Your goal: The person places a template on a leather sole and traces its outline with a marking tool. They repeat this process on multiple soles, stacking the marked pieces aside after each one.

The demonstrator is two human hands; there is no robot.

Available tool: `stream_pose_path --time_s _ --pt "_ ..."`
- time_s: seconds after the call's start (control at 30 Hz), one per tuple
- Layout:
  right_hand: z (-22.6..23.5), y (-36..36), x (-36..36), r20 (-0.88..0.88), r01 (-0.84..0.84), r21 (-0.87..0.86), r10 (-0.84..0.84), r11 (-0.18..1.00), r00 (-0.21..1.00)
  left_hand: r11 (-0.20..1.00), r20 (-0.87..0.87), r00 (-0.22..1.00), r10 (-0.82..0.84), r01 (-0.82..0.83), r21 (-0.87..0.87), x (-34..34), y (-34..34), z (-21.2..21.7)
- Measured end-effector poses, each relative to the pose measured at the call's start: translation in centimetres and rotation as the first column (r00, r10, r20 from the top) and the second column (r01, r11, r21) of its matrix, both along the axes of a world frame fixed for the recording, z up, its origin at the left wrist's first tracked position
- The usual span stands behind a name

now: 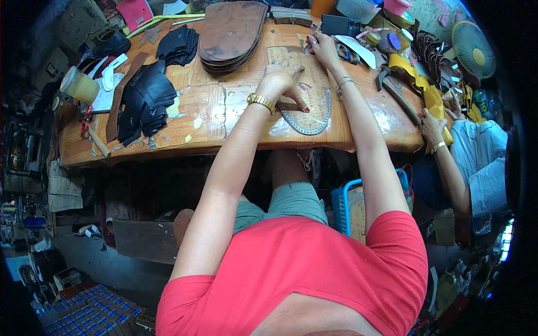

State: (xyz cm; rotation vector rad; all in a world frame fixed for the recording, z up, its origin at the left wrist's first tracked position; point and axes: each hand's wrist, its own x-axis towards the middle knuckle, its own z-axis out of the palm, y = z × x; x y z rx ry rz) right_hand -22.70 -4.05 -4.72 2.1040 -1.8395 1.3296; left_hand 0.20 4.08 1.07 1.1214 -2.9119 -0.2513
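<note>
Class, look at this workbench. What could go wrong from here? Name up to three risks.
The tan piece might slip if the spread left hand shifts. The right hand, close to the dark-handled scissors, could knock them. The wooden handle near the front edge of the table could perhaps be knocked off.

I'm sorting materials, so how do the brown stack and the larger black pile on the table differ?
The brown stack is closely aligned; the larger black pile is loosely fanned. The brown stack has a rounded near end, while the larger black pile shows angular corners. Both are layered flat pieces on the wooden table.
</note>
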Motion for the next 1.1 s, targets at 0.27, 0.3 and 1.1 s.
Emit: stream_pose_path --time_s 0.27,0.3,1.1 --pt "-0.5 -0.6 -1.0 0.047 0.019 0.014 -0.020 1.000 0.999 1.000 0.006 1.000 0.007 -0.007 0.001 -0.3 0.3 0.3" --pt "-0.4 -0.4 -0.7 0.071 0.011 0.029 -0.013 1.000 0.997 1.000 0.011 1.000 0.013 -0.013 0.008 -0.2 0.3 0.3" --pt "-0.4 18.0 1.3 0.679 -0.214 0.059 0.118 0.975 0.725 0.999 0.037 0.999 0.030 -0.031 0.020 -0.4 0.0 -0.2"
